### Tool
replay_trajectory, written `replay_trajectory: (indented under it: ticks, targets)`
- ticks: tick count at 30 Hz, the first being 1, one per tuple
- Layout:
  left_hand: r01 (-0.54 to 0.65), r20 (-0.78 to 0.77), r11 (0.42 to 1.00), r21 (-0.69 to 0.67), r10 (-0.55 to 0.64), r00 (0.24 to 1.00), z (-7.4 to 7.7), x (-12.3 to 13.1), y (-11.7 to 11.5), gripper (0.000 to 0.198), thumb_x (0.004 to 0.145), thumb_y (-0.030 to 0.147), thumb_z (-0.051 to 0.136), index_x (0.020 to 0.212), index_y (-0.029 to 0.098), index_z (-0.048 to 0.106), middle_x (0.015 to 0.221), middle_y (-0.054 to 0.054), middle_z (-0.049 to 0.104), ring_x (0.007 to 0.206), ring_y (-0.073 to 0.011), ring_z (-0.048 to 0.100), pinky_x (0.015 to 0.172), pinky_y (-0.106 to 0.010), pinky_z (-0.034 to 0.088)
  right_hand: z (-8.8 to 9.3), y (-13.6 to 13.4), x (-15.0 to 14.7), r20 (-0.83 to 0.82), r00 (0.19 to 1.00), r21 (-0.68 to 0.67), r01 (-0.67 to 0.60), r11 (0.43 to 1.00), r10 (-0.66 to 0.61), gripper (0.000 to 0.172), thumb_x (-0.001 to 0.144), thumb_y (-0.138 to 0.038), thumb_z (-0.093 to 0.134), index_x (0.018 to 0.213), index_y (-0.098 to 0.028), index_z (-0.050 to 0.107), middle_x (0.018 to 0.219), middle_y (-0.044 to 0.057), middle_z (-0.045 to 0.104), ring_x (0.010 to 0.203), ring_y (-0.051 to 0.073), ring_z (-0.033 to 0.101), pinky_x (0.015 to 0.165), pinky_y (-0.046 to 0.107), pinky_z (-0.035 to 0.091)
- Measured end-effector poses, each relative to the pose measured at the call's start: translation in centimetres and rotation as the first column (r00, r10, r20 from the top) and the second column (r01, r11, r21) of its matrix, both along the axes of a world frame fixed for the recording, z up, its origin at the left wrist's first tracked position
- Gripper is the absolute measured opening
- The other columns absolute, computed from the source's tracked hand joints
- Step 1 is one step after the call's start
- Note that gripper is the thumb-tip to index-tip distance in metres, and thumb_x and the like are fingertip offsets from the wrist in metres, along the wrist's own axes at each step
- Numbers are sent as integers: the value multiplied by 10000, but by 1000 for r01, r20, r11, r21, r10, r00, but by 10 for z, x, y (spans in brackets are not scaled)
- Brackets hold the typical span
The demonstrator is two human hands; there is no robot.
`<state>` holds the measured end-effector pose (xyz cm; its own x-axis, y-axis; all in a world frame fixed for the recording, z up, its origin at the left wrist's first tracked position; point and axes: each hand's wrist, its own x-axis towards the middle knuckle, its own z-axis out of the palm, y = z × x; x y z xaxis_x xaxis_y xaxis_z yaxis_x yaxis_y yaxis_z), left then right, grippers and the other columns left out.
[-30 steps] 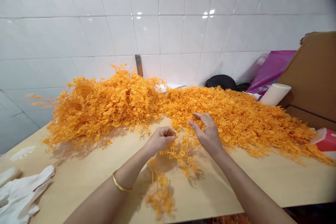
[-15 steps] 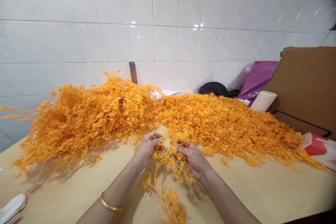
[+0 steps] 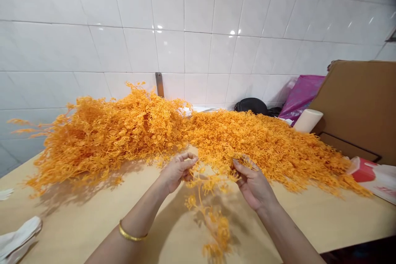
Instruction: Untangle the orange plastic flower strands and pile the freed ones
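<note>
A spray of orange artificial flowers [image 3: 222,231] hangs between my hands, its lower end dangling over the table. My left hand [image 3: 177,173] pinches the spray near its top, thumb and forefinger pressed together. On the other side, my right hand [image 3: 255,185] has its thumb and fingers closed on the orange sprigs of the same spray; the exact grip is partly hidden by the blossoms. Behind my left hand rises a tall heap of orange sprays [image 3: 117,132]. A flatter heap of orange sprigs [image 3: 266,144] spreads behind my right hand.
White gloves [image 3: 20,237] lie at the left front of the table [image 3: 102,222]. Along the right stand a cardboard box [image 3: 359,107], a white roll [image 3: 307,121], a purple bag [image 3: 301,93] and a red-and-white packet [image 3: 368,173]. A black round case [image 3: 251,105] rests by the tiled wall.
My right hand has moved right, away from my left hand, widening the gap between them. The hanging end of the spray has swung slightly right. My left hand has shifted only a little.
</note>
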<state>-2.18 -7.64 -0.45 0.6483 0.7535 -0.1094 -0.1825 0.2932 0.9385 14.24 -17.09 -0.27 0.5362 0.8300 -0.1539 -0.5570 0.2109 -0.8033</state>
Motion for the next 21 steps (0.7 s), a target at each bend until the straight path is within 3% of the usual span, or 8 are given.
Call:
replay_trajectory:
  ticks: [2, 3, 6, 9, 12, 14, 17, 21]
  targets:
    - [114, -75, 993, 15, -113, 991, 1, -6, -4, 155, 604, 231, 645, 651, 124, 542, 472, 44, 437, 349, -18, 353, 355, -156, 275, 3, 2, 2, -12, 999, 45, -34, 998, 35, 373, 445, -112, 728, 756, -185, 537, 629, -22, 604, 522, 95, 533, 428, 188, 432]
    - [112, -68, 994, 10, -111, 992, 1, -9, -4, 142, 601, 209, 646, 633, 113, 548, 489, 28, 466, 367, -26, 389, 366, -158, 300, 3, 2, 3, -10, 999, 72, -52, 996, 53, 366, 446, -113, 730, 746, -184, 532, 602, -29, 593, 491, 88, 518, 433, 195, 433]
    - [-100, 131, 988, -121, 116, 985, -2, -20, 3, 83, 619, 137, 614, 633, 126, 533, 559, 8, 535, 455, -62, 497, 461, -182, 403, -1, 1, 7, -7, 998, 87, -64, 994, 65, 328, 456, -145, 736, 703, -175, 523, 588, -36, 577, 446, 74, 493, 470, 223, 446]
    - [-255, 255, 910, -327, 345, 903, -7, -30, 12, 69, 667, 104, 548, 695, 155, 510, 606, -2, 566, 603, -119, 580, 590, -245, 462, -11, 0, 12, 26, 994, 9, -106, 994, 106, 276, 476, -194, 733, 636, -158, 511, 524, -42, 534, 401, 66, 465, 464, 235, 433]
    - [-312, 272, 871, -380, 427, 862, -7, -38, 13, 60, 704, 98, 500, 701, 156, 486, 631, -23, 582, 695, -162, 602, 629, -278, 472, -19, 0, 14, 101, 975, -80, -189, 979, 197, 261, 515, -255, 714, 586, -152, 484, 456, -53, 479, 363, 60, 430, 442, 237, 404]
    - [-324, 284, 867, -378, 442, 851, -4, -43, 8, 62, 718, 94, 476, 704, 154, 484, 611, -21, 577, 655, -157, 602, 599, -269, 476, -23, -3, 11, 181, 946, -115, -250, 961, 268, 263, 554, -301, 689, 601, -151, 478, 469, -41, 495, 370, 61, 430, 444, 234, 387]
    - [-318, 286, 893, -320, 411, 866, 5, -53, -2, 63, 720, 95, 466, 705, 148, 497, 549, -4, 550, 497, -116, 562, 480, -219, 451, -26, -9, -2, 335, 843, -194, -375, 906, 421, 274, 620, -372, 631, 660, -150, 475, 517, -9, 538, 409, 70, 448, 457, 227, 363]
    - [-335, 264, 918, -215, 384, 885, 20, -71, -14, 62, 700, 108, 486, 648, 137, 500, 501, -1, 524, 365, -74, 466, 370, -178, 374, -23, -13, -18, 482, 614, -326, -536, 779, 625, 306, 637, -404, 608, 744, -150, 474, 548, -23, 508, 455, 62, 428, 455, 202, 321]
